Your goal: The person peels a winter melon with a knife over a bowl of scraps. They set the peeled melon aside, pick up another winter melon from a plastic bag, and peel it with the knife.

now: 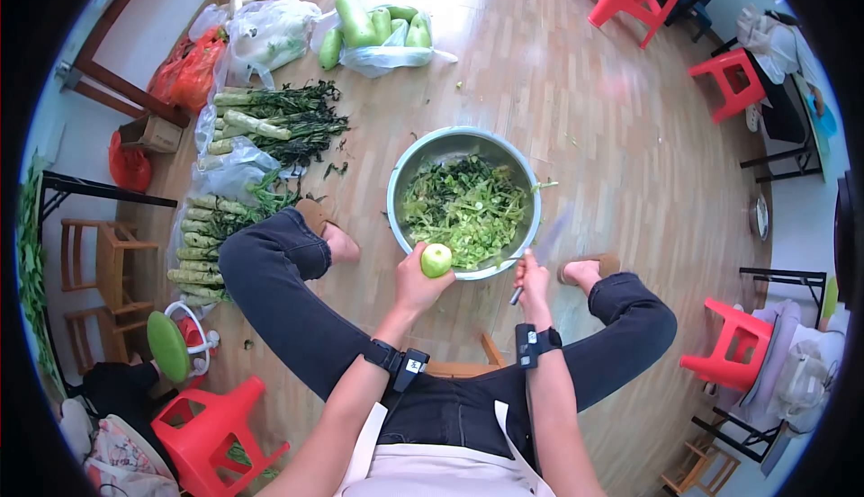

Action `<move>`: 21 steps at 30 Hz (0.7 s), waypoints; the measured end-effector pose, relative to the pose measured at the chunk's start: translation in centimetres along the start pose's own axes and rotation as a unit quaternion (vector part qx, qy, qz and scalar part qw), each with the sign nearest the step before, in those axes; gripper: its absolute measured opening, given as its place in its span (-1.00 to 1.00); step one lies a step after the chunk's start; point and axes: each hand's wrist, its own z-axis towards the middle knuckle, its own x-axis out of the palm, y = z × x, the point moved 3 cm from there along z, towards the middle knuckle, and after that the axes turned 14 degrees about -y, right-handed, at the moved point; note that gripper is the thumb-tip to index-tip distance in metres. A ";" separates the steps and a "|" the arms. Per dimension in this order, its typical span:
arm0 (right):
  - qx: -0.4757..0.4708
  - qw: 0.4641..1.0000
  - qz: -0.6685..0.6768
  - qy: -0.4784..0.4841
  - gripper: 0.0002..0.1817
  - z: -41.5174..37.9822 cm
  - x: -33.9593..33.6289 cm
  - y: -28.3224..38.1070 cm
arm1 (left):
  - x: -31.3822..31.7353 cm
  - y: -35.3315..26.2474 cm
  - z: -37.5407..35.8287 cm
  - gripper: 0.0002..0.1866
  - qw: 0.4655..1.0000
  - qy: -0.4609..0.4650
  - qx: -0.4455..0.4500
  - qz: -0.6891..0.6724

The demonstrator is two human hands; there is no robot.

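Observation:
My left hand (pixel 421 283) is closed round a pale green vegetable (pixel 436 260), whose round, light face points up; its exact kind is not clear. It is at the near rim of a large metal basin (pixel 396 160) on the floor. Chopped green leaves and stem pieces (pixel 468 209) fill much of the basin. My right hand (pixel 533 279) grips a knife (pixel 551 236) just right of the vegetable, by the basin's near right rim. The blade points up and away, smeared by motion, and the handle's end shows below my fist.
Leafy stalks (pixel 279 124) lie in bundles on plastic at the left, with a bag of green gourds (pixel 358 25) beyond. Red stools (pixel 216 434) stand at both sides. A green-seated stool (pixel 169 346) is by my left knee. My legs straddle the basin's near side.

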 end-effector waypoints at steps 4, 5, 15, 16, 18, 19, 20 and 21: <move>-0.025 0.991 0.006 0.132 -0.62 -3.8 2.7 1.3 | 1.1 0.6 -1.4 -0.58 0.991 0.051 -0.107 -0.062; -0.050 0.989 -0.009 0.141 -0.60 -4.4 2.8 1.5 | 1.2 0.5 -1.5 -0.57 0.989 0.081 -0.114 -0.050; -0.403 0.805 -0.392 0.189 -0.54 -11.9 2.4 2.2 | 1.4 0.8 -1.4 -0.61 0.997 0.039 0.040 0.052; -0.403 0.806 -0.391 0.187 -0.54 -12.5 2.2 2.2 | 1.5 1.0 -1.3 -0.58 0.997 0.038 0.043 0.060; -0.469 0.768 -0.391 0.194 -0.54 -13.7 1.8 2.1 | 1.4 0.6 -1.2 -0.55 0.996 0.038 0.046 0.069; -0.475 0.759 -0.401 0.193 -0.53 -13.9 1.7 2.0 | 1.2 0.0 -1.2 -0.55 0.996 0.045 0.043 0.069; -0.475 0.760 -0.401 0.193 -0.53 -14.1 1.6 2.1 | 1.1 -0.3 -1.1 -0.55 0.995 0.053 0.040 0.069; -0.489 0.747 -0.408 0.193 -0.52 -14.4 1.6 2.3 | 1.1 -0.2 -1.2 -0.55 0.995 0.053 0.040 0.069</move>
